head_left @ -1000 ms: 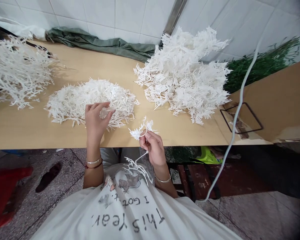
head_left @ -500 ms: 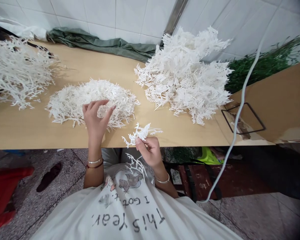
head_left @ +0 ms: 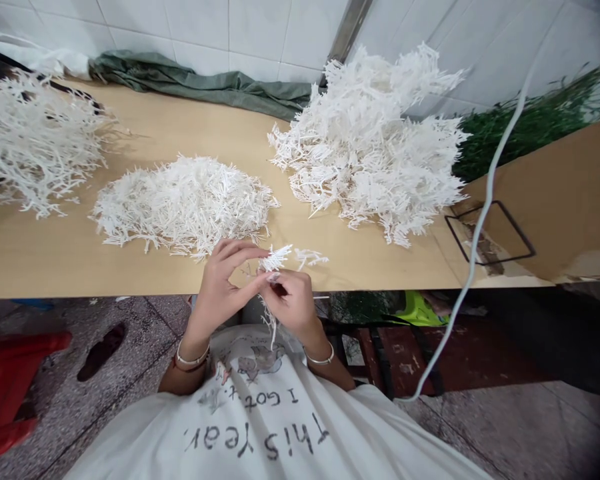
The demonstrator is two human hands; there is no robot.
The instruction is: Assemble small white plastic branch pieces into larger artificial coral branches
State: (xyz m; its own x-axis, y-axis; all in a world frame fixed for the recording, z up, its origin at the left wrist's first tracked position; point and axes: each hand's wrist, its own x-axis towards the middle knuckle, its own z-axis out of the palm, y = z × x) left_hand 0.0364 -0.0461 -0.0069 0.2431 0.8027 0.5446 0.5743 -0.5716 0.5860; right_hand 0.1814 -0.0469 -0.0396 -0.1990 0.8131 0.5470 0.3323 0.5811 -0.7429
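Observation:
Just off the table's front edge, my right hand [head_left: 294, 301] is closed, thumb and fingers pinching a small bunch of white branching artificial sprigs [head_left: 277, 259]. Its thin stems hang below the fingers in front of the shirt. My left hand [head_left: 226, 285] meets it from the left, index finger and thumb closed on the same bunch. The exact contact between the fingertips is partly hidden. Beyond the left hand lies a low heap of short white sprigs [head_left: 185, 203]. A small white piece [head_left: 310, 257] shows right of the bunch, apparently on the table.
A taller pile of white sprigs [head_left: 375, 147] stands at the back right, and looser white branches [head_left: 35, 143] lie at the far left. Green cloth [head_left: 200, 87] runs along the wall. A white cable [head_left: 485, 193] crosses the right side before a cardboard box [head_left: 570, 193] and green foliage [head_left: 535, 113].
My left hand has moved from above the low heap, down and right, to the bunch in my right hand. Its fingers have closed in, and the bunch now looks more gathered.

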